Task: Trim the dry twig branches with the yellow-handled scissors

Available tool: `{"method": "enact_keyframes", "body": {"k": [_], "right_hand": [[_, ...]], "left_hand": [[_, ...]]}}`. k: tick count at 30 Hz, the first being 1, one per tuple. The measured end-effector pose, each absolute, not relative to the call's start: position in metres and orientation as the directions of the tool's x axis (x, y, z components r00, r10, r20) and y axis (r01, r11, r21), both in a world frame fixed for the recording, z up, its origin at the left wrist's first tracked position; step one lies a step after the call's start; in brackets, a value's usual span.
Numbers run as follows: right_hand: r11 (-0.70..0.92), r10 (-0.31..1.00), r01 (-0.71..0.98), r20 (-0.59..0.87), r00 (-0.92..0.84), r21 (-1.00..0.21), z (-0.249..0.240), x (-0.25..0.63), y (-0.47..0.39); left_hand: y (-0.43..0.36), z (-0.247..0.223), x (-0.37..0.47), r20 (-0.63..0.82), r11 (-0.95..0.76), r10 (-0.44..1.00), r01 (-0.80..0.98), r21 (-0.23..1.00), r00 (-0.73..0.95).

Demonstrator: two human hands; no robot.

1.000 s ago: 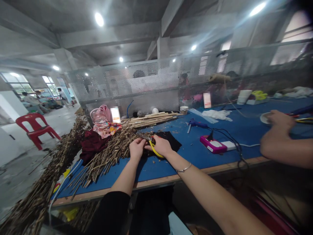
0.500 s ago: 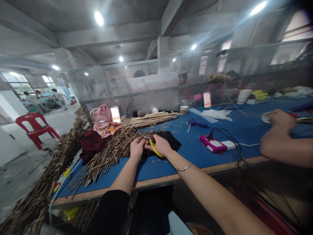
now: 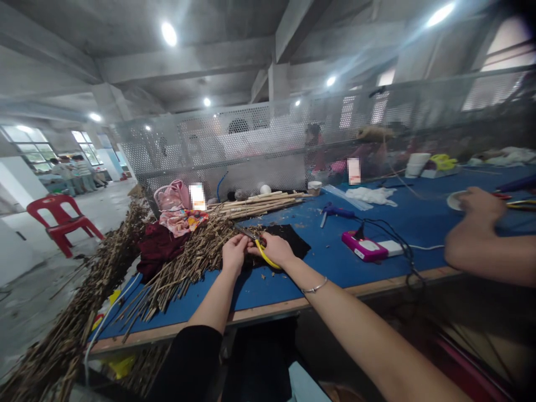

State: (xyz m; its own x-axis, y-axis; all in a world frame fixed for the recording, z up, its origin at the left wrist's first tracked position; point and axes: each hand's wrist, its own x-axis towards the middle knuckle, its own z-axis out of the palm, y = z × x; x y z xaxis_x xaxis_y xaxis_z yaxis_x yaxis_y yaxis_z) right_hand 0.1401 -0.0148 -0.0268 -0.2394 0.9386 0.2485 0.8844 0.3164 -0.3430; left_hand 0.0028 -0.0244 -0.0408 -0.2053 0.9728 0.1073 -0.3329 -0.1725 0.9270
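My right hand (image 3: 274, 249) is closed around yellow-handled shears (image 3: 268, 259). The dark metal blades point away and to the left, passing above my left hand. Close beside it, my left hand (image 3: 235, 252) is closed in a pinch. What sits between its fingertips is too small to make out. Both hands are over the near part of the blue table, at the right end of a heap of dry brown twigs (image 3: 192, 251). A black cloth or mat (image 3: 293, 239) lies under and beyond my right hand, with small scraps around it.
Pale sticks (image 3: 259, 205) lie behind the twigs. A glue gun (image 3: 335, 211) and a magenta power strip (image 3: 364, 247) with cables are to the right. Another person's hand (image 3: 481, 206) holds a white round item at far right. More twigs (image 3: 62, 335) spill leftward, near a red chair (image 3: 56, 218).
My hands and the shears stay nearly in place; the blades look slightly shifted. Far back at left, people have moved closer together.
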Motion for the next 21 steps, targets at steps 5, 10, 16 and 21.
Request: {"method": "enact_keyframes", "body": {"k": [5, 10, 16, 21], "right_hand": [[0.325, 0.928, 0.894, 0.286, -0.239, -0.307, -0.0289, 0.1395, -0.0144], [0.400, 0.895, 0.861, 0.335, -0.294, -0.314, -0.0318, 0.1408, -0.0140], [0.367, 0.915, 0.872, 0.296, -0.275, -0.323, -0.0301, 0.1404, -0.0150], [0.354, 0.918, 0.872, 0.303, -0.255, -0.338, -0.0306, 0.1388, -0.0145]], "left_hand": [[-0.0233, -0.0428, 0.0015, 0.116, -0.194, 0.960, -0.311, 0.930, -0.253], [-0.0233, -0.0420, 0.0020, 0.109, -0.187, 0.959, -0.296, 0.937, -0.262], [-0.0226, -0.0420, 0.0023, 0.106, -0.176, 0.965, -0.294, 0.940, -0.241], [-0.0227, -0.0443, 0.0033, 0.098, -0.163, 0.969, -0.288, 0.944, -0.227]]}}
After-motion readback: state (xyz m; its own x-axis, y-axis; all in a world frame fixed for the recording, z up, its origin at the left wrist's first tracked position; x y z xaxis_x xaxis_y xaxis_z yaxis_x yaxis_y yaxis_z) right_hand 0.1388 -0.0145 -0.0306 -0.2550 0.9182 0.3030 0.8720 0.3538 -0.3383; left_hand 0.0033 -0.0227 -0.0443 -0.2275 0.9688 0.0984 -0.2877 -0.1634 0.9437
